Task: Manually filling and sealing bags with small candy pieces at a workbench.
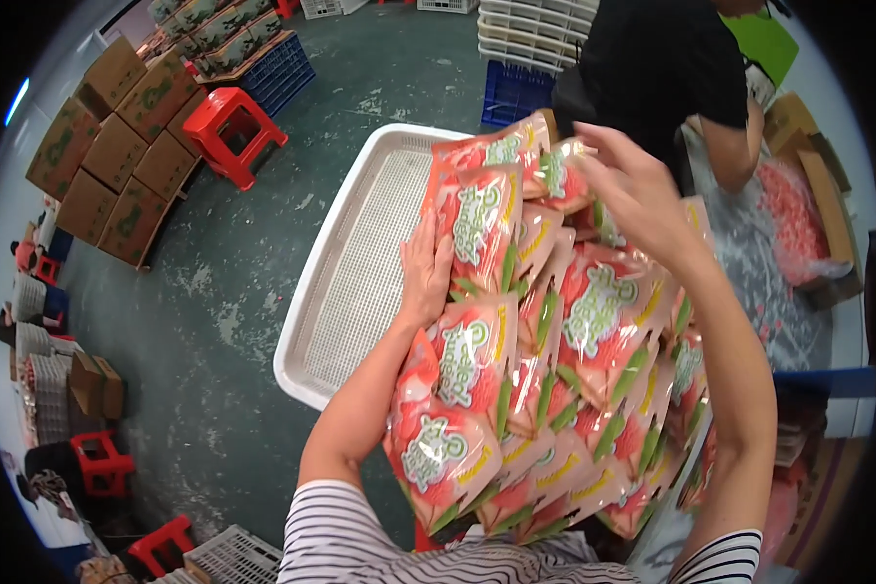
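A heap of glossy red and pink snack packets [599,302] with green trim lies in front of me, the packets overlapping in leaning rows. My left hand [425,273] rests flat against the left side of the heap, fingers stretched along a packet near the tray. Over the far right part of the heap is my right hand [638,190], slightly blurred, its fingers apart beside a small upright packet [558,180]. A white perforated plastic tray [307,321] sits to the left of the heap. What supports the packets is hidden beneath them.
A person in black [662,68] works at the far right, beside a carton of pink-wrapped pieces [798,219] on a table [740,263]. Stacked white trays [535,29] stand on a blue crate [518,92]. Cartons [127,151] and a red stool [234,131] stand at the left.
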A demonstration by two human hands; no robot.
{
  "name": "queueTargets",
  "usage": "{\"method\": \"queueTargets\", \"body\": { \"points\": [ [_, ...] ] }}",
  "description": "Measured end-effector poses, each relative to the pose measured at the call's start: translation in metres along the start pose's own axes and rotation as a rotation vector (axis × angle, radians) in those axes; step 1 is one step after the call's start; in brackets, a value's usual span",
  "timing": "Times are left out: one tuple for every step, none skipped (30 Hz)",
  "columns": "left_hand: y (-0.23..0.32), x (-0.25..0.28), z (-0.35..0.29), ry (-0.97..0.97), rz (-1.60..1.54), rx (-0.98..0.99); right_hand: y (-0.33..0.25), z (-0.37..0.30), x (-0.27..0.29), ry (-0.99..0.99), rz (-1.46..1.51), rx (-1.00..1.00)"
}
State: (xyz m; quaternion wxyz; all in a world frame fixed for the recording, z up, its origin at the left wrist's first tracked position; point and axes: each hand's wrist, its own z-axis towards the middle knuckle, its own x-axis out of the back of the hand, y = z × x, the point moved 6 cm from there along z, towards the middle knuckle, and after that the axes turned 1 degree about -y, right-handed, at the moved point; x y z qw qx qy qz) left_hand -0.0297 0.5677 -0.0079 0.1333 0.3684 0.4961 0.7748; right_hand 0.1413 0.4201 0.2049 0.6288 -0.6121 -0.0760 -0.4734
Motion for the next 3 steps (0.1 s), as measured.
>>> {"method": "queueTargets", "body": {
  "points": [
    [-0.002, 0.008, 0.000, 0.015, -0.009, -0.019, -0.011, -0.034, 0.010, 0.032, 0.104, -0.008],
    [0.001, 0.006, 0.005, -0.007, -0.006, -0.022, -0.004, -0.075, 0.028, 0.089, 0.209, 0.039],
    [0.001, 0.006, 0.006, -0.044, -0.041, 0.021, -0.001, -0.085, 0.025, 0.095, 0.233, 0.021]
  ]
}}
